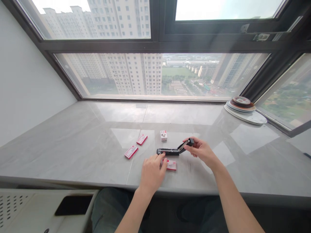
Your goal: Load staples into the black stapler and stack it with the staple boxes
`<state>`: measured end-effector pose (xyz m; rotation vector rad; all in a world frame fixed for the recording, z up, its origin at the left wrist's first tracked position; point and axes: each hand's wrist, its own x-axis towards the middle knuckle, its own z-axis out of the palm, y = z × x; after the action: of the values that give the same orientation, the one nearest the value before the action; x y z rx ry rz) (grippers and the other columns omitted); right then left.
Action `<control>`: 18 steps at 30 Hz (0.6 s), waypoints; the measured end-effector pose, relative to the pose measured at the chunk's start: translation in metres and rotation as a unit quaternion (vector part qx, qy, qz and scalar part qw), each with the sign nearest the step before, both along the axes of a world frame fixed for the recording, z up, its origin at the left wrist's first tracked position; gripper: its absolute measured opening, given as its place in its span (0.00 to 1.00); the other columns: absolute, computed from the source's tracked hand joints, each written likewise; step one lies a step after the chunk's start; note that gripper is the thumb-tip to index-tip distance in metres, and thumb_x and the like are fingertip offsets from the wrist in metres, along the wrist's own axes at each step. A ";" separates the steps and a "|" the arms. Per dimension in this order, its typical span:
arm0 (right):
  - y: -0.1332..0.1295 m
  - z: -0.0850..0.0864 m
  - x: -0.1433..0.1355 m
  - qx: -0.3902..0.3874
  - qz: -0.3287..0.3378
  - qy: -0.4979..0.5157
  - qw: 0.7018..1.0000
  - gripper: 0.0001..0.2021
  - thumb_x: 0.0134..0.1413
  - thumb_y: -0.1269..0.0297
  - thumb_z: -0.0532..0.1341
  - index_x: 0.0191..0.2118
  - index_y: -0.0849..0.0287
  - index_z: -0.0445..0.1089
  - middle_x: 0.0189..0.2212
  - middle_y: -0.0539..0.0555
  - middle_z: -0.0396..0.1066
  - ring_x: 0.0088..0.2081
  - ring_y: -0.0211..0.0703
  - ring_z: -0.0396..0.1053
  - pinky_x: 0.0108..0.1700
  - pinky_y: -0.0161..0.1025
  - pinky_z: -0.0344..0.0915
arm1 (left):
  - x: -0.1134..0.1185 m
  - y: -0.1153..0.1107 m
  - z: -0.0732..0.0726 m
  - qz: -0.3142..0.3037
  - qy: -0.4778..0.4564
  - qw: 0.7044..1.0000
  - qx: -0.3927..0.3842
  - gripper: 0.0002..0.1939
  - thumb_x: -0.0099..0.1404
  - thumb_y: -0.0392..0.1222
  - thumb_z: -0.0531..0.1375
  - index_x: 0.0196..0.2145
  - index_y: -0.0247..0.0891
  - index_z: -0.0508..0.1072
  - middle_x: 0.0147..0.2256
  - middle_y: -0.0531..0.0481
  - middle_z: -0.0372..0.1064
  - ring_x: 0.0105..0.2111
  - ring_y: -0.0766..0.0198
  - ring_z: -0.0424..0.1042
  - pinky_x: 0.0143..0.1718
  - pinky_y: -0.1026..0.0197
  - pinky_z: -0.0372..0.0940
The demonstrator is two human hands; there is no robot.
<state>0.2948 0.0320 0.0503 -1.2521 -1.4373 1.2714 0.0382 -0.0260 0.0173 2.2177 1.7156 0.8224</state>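
A black stapler lies folded wide open on the grey stone sill, with its metal staple channel showing. Its raised end is pinched between the thumb and fingers of my right hand. My left hand is at the stapler's left end, index fingertip at its near edge and thumb apart from it. Under that thumb lies a red-and-white staple box, partly covered. Beyond the stapler stands a small white box with red marks. Two more flat red-and-white boxes, one nearer and one farther, lie to the left.
A stack of plates and round mats sits in the far right corner by the window. The dark window frame bounds the sill at the back. Below its front edge, at left, a dark flat rectangle rests on a pale surface.
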 end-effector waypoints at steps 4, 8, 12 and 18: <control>0.018 0.004 -0.039 0.069 0.046 -0.066 0.994 0.20 0.51 0.46 0.72 0.38 0.56 0.71 0.21 0.41 0.54 0.25 0.34 0.51 0.28 0.36 0.50 | 0.001 -0.002 0.005 0.012 0.018 1.000 -0.010 0.15 0.75 0.46 0.55 0.55 0.50 0.75 0.42 0.50 0.76 0.43 0.56 0.73 0.42 0.54 0.59; 0.021 0.008 -0.067 0.125 0.101 -0.207 0.965 0.14 0.58 0.49 0.68 0.39 0.55 0.72 0.20 0.41 0.56 0.24 0.35 0.54 0.29 0.36 0.50 | 0.000 -0.005 0.014 0.038 0.030 0.999 -0.020 0.14 0.74 0.51 0.56 0.52 0.51 0.77 0.39 0.50 0.75 0.42 0.55 0.73 0.42 0.54 0.57; 0.019 0.011 -0.077 0.157 0.128 -0.309 0.929 0.10 0.62 0.54 0.63 0.40 0.55 0.73 0.22 0.44 0.65 0.26 0.37 0.62 0.30 0.36 0.50 | 0.001 -0.008 0.023 0.024 0.035 0.999 -0.010 0.15 0.68 0.57 0.63 0.49 0.51 0.78 0.37 0.50 0.73 0.41 0.54 0.72 0.44 0.52 0.56; 0.017 0.007 -0.073 0.139 0.090 -0.324 0.931 0.13 0.62 0.52 0.63 0.45 0.55 0.74 0.22 0.44 0.66 0.26 0.38 0.63 0.31 0.36 0.52 | 0.000 -0.011 0.016 -0.053 0.042 0.998 0.008 0.09 0.65 0.47 0.67 0.44 0.55 0.81 0.37 0.50 0.71 0.42 0.55 0.71 0.48 0.50 0.55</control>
<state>0.2213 0.0488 0.0571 -1.4334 -2.1566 0.7376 0.0378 -0.0371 0.0337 2.3624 1.6150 0.7306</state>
